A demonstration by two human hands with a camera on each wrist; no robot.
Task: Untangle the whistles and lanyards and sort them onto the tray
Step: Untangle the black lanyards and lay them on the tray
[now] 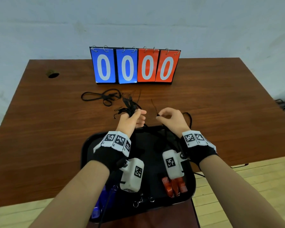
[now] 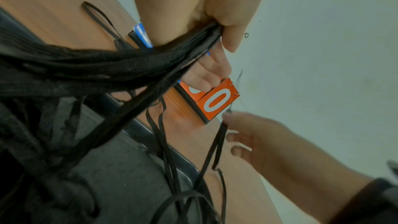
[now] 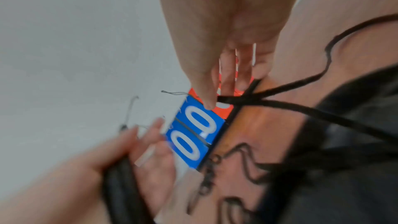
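My left hand (image 1: 135, 116) grips a thick bundle of black lanyards (image 2: 120, 67) above the far rim of the black tray (image 1: 85, 145); their thin cord ends (image 1: 130, 104) stick up past the fist. Just to its right, my right hand (image 1: 167, 116) pinches the end of one black lanyard (image 3: 280, 105), whose strap runs down into the tray. In the tray lie red whistles (image 1: 176, 186) at the near right and blue whistles (image 1: 99, 203) at the near left, partly hidden by my arms. Small metal clips (image 1: 138, 202) lie at its near edge.
A flip scoreboard (image 1: 134, 66) showing zeros stands at the back of the brown table (image 1: 220, 104). A loose black lanyard (image 1: 102, 96) lies on the table in front of it. A cable hole (image 1: 53, 74) is at the far left. The table's near edge runs beside the tray.
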